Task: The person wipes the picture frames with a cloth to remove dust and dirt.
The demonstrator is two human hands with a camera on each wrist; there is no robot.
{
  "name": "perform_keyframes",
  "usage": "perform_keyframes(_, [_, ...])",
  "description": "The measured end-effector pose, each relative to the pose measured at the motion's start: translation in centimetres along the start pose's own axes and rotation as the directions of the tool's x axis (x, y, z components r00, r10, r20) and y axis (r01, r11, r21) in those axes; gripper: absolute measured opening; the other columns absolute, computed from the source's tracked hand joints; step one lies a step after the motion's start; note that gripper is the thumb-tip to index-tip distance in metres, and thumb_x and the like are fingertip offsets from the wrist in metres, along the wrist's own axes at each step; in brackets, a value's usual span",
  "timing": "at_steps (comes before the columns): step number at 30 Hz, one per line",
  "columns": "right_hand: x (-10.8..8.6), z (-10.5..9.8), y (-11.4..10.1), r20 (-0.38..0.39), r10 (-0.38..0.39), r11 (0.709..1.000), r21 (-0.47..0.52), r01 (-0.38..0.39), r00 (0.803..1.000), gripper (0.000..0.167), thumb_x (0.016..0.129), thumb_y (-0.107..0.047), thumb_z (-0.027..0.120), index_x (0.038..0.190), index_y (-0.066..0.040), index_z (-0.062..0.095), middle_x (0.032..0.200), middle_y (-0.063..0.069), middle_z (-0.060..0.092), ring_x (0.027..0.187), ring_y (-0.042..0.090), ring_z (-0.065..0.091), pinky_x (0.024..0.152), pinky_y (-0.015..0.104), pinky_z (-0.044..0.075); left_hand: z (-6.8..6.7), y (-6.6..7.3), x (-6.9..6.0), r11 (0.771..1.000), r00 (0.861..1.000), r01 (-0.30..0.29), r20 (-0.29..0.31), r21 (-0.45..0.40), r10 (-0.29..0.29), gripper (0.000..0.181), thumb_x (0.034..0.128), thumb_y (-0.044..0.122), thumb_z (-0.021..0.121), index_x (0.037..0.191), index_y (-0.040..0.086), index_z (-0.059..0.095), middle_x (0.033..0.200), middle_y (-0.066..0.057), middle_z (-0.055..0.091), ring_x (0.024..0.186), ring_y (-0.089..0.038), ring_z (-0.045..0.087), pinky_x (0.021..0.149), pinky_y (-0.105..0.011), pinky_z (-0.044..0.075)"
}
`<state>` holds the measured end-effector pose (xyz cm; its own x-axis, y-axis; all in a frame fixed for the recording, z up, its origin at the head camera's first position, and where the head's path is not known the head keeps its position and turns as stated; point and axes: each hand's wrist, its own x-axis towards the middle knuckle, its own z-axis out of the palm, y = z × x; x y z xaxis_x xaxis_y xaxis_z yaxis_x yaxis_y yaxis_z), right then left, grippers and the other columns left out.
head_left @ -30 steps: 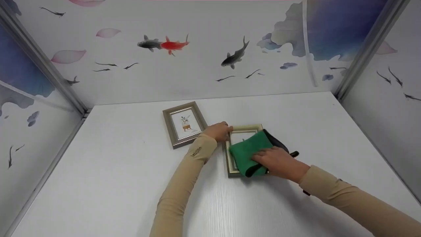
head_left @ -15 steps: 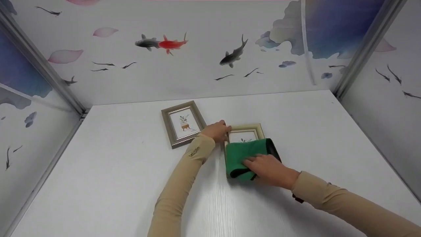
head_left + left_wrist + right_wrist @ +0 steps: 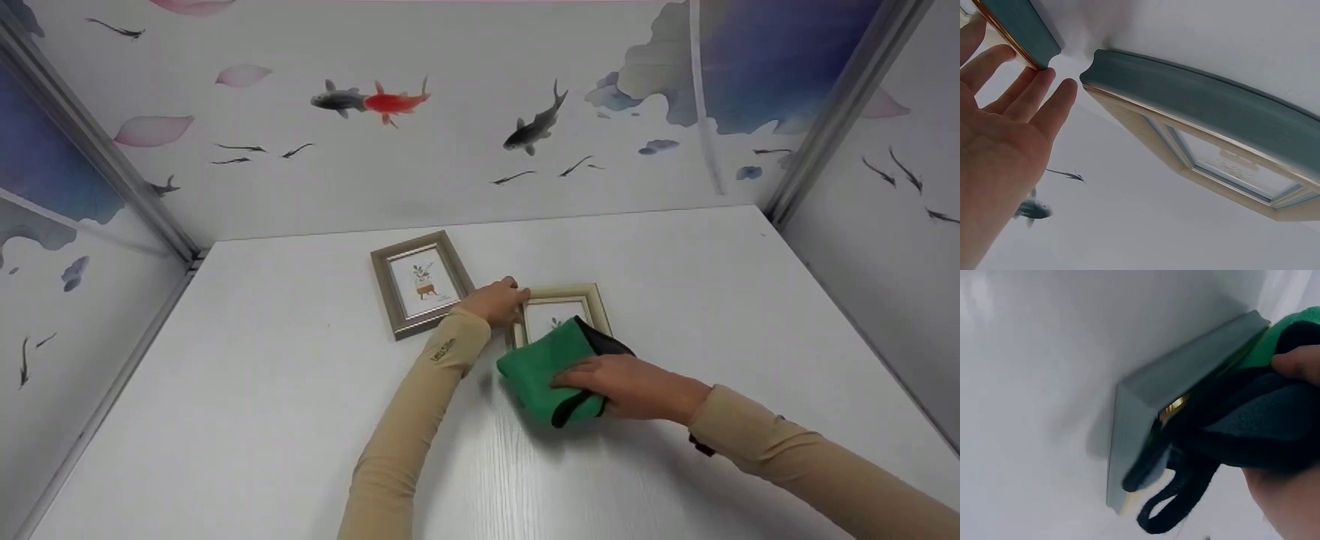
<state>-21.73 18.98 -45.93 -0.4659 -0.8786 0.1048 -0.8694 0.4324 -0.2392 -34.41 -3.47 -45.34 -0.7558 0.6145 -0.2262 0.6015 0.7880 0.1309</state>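
Observation:
A gold picture frame [image 3: 598, 304] lies on the white table, its lower part covered by a green cloth [image 3: 536, 367] with black edging. My right hand [image 3: 637, 386] grips the cloth, fingers spread over its top. In the right wrist view the cloth's dark side [image 3: 1252, 422] and black loop hang over a corner of the frame [image 3: 1134, 405]. My left hand [image 3: 495, 301] touches the gold frame's upper left corner; in the left wrist view the hand's [image 3: 1010, 124] fingers are extended, tips at that frame's edge [image 3: 1027, 28].
A brown-grey picture frame [image 3: 384, 289] with a potted-plant print lies tilted left of the gold one, close to my left hand; it shows large in the left wrist view [image 3: 1196, 107]. Walls [image 3: 450, 195] with painted fish stand at the back and sides.
The cloth and my right hand have moved down and to the left over the gold frame, baring more of its upper part than one second ago. My left hand stays at the corner.

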Motion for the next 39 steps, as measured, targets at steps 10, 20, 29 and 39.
perform_keyframes(10, [-3.0,-1.7,-1.0,-0.021,0.169,0.955,-0.244,-0.169,0.985,0.038,0.07,0.001,0.083,0.102,-0.007,0.063,0.088,0.005,0.066,0.079,0.02,0.062,0.062,0.034,0.053,0.3,-0.3,0.3,1.0,1.0,-0.008,0.01,-0.013,0.008,0.04,0.0976,0.02,0.059,0.136,0.01,0.051,0.138,-0.014,0.05,0.123,-0.027,0.051,0.1,-0.039,0.042])
perform_keyframes(20, [-0.4,1.6,-3.4,-0.159,0.076,0.954,-0.275,-0.118,0.984,0.049,0.074,-0.005,0.082,0.117,0.0,0.061,0.111,0.015,0.067,0.099,0.029,0.065,0.077,0.04,0.055,0.1,-0.6,0.1,0.999,1.0,-0.005,-0.001,-0.054,0.005,0.044,0.0958,0.023,0.061,0.137,0.013,0.051,0.136,-0.015,0.05,0.119,-0.028,0.053,0.098,-0.041,0.043])
perform_keyframes(29, [0.1,2.4,-1.7,-0.117,-0.04,0.965,-0.262,0.008,0.992,0.055,0.08,-0.008,0.078,0.131,-0.006,0.056,0.129,0.009,0.059,0.115,0.026,0.058,0.09,0.04,0.05,0.1,-0.7,0.0,0.997,0.998,-0.066,-0.012,-0.028,0.065,0.038,0.0962,0.019,0.061,0.132,0.009,0.053,0.129,-0.016,0.054,0.114,-0.027,0.055,0.095,-0.04,0.045])
perform_keyframes(39, [-3.4,0.4,2.9,-0.114,0.108,0.964,-0.23,-0.132,0.988,0.053,0.078,0.008,0.074,0.127,-0.005,0.06,0.126,0.011,0.061,0.116,0.029,0.056,0.09,0.046,0.049,0.2,-0.7,0.1,0.999,0.998,0.017,-0.056,-0.03,-0.019,0.037,0.0943,0.022,0.064,0.128,0.006,0.057,0.123,-0.017,0.056,0.109,-0.028,0.057,0.09,-0.039,0.048])
